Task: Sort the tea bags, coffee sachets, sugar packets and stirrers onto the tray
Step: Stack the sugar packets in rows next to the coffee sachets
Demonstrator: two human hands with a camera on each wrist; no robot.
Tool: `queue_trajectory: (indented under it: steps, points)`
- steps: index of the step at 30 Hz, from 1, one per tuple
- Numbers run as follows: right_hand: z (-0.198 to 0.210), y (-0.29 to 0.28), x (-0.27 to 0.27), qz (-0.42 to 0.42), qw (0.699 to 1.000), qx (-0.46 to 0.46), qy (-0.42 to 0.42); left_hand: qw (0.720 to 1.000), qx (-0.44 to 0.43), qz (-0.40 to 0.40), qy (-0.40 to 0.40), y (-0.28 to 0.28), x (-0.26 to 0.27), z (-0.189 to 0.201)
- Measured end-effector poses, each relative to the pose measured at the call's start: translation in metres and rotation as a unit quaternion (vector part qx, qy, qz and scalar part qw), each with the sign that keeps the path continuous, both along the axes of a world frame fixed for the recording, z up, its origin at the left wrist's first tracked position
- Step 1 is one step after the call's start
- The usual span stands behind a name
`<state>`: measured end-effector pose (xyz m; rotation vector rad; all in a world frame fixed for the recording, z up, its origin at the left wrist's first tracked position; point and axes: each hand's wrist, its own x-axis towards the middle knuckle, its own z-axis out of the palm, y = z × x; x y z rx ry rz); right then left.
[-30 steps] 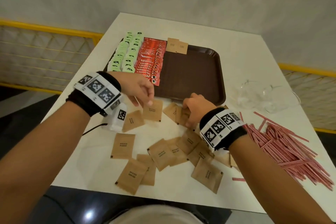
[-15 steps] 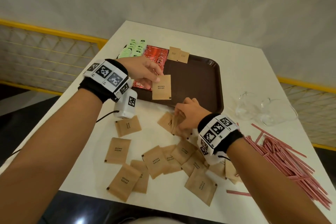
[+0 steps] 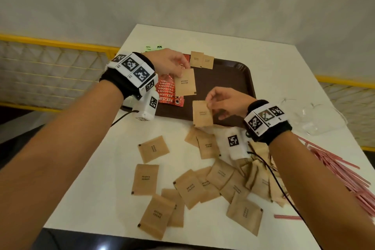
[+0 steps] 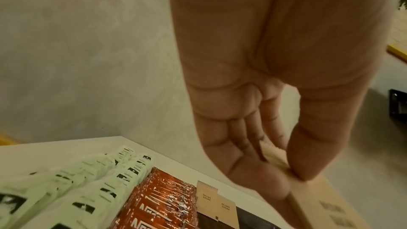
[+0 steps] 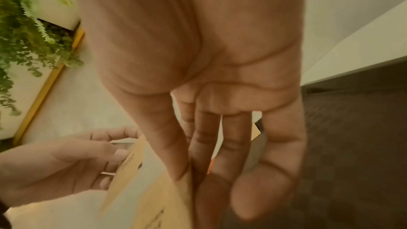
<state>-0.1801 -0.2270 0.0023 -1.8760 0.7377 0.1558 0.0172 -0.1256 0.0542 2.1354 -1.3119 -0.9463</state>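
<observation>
The left hand (image 3: pixel 168 65) is pinching a sugar packet (image 3: pixel 185 83) by its top edge between thumb and fingertips, letting it hang upright over the tray (image 3: pixel 233 87) just beside the coffee sachets (image 3: pixel 169 95). The right hand (image 3: pixel 225 103) is likewise pinching a second packet (image 3: pixel 202 113) at its upper corner, dangling it over the tray's near rim. These packets are probably very light, thin paper with loose contents (they likely flop and swing when held by one edge), so a corner or edge pinch is enough, and squeezing hard seems pointless. Both forearms are reaching forward over the table (image 3: pixel 113 178), wrists bent down, the left further in than the right. Two packets (image 3: pixel 202 61) are already lying at the tray's far edge, next to the sachets and the green tea bags (image 4: pixel 92 177). Many more packets (image 3: pixel 190 189) are lying scattered on the table, and the stirrers (image 3: pixel 341 170) are piled to the right.
</observation>
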Motion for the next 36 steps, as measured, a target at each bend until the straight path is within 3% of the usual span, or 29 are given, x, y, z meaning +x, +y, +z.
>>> queue_trajectory:
  steps: [5,10,19,25,36]
  points:
    - [0.007,-0.018,0.015,-0.067,0.995,0.065,-0.020,1.000,0.007,-0.025,-0.007,-0.024,0.016,0.005]
    - [0.019,-0.053,0.046,-0.061,0.998,0.026,-0.001,0.998,-0.013,-0.030,-0.054,-0.072,0.034,0.010]
    - [0.000,-0.148,0.113,-0.211,0.975,-0.073,0.020,0.997,0.015,-0.035,-0.061,-0.152,0.070,-0.025]
    - [-0.015,-0.180,0.129,-0.199,0.979,-0.038,0.031,0.988,0.026,-0.060,-0.138,-0.182,0.084,-0.044]
    - [-0.033,-0.189,0.150,-0.175,0.979,-0.094,0.045,0.977,0.068,-0.071,-0.191,-0.208,0.083,-0.060]
